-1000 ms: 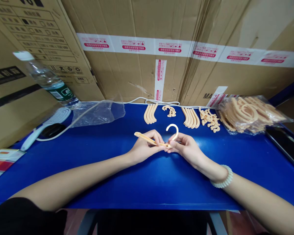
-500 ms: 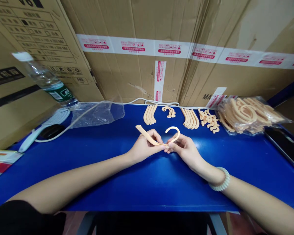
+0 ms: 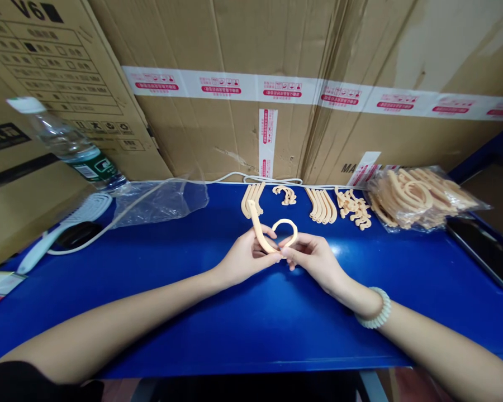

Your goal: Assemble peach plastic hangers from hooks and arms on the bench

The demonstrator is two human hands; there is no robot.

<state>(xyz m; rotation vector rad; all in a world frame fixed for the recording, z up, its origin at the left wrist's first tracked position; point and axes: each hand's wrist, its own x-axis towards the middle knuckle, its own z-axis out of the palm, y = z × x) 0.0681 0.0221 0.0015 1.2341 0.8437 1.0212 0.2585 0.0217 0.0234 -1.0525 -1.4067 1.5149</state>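
Note:
Between thumb and fingers, my left hand (image 3: 245, 254) pinches a beige curved hanger arm (image 3: 257, 229), its free end pointing up and away. My right hand (image 3: 312, 255) grips the base of a beige hanger hook (image 3: 291, 224), whose curl opens toward the left. Both thumbs meet where the two pieces come together, and the fingertips hide the joint. Behind my hands lie a row of hanger arms (image 3: 248, 202), a few loose hooks (image 3: 285, 195), a second row of arms (image 3: 321, 206) and a heap of small beige parts (image 3: 354, 206).
A clear bag of beige pieces (image 3: 414, 198) and a black phone (image 3: 486, 251) lie at the right. Leftward are a water bottle (image 3: 84, 159), a hairbrush (image 3: 58, 223), a black oval object (image 3: 79, 234) and a plastic bag (image 3: 163, 201). Cardboard boxes (image 3: 218, 128) stand behind the blue table (image 3: 235, 329).
The hanger arm has swung more upright in my left hand, and the hook has turned and shifted slightly left. Both hands keep their hold. The camera view has shifted a little.

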